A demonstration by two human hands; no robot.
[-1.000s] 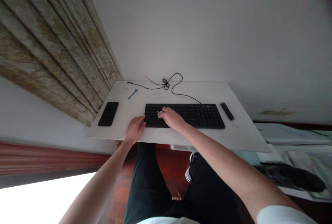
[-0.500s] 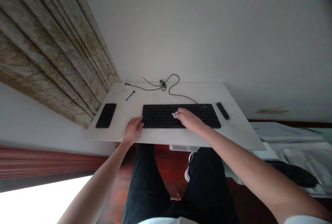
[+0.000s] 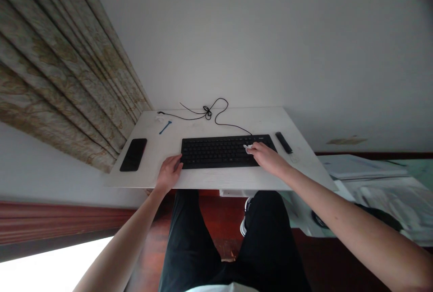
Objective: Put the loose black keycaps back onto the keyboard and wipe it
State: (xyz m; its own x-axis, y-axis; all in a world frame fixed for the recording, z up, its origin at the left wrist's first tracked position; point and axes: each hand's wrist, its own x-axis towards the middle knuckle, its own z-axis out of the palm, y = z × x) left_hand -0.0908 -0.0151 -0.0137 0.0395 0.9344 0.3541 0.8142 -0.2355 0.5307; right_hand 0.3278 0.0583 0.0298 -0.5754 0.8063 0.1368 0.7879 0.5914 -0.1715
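Observation:
A black keyboard [image 3: 213,153] lies on the white desk, its long side along the front edge. My left hand [image 3: 169,171] grips the keyboard's left end, fingers and thumb against its edge. Over the right part of the keys, my right hand [image 3: 269,156] is closed on a small crumpled white tissue [image 3: 248,147], which pokes out past the fingertips at the keys. The hand covers the keyboard's lower right corner. From the keyboard's back edge runs a black cable [image 3: 233,125], gathered in a loose knot near the wall.
A phone [image 3: 133,155] lies at the desk's left, with a blue stick-like tool [image 3: 165,127] and white scraps [image 3: 159,118] behind it. A dark narrow object [image 3: 283,142] lies right of the keyboard. The desk [image 3: 203,179] meets the wall; a curtain [image 3: 84,71] hangs at left.
My right hand has moved the tissue to the right across the keys. My left hand stays at the keyboard's left end. The view has shifted slightly.

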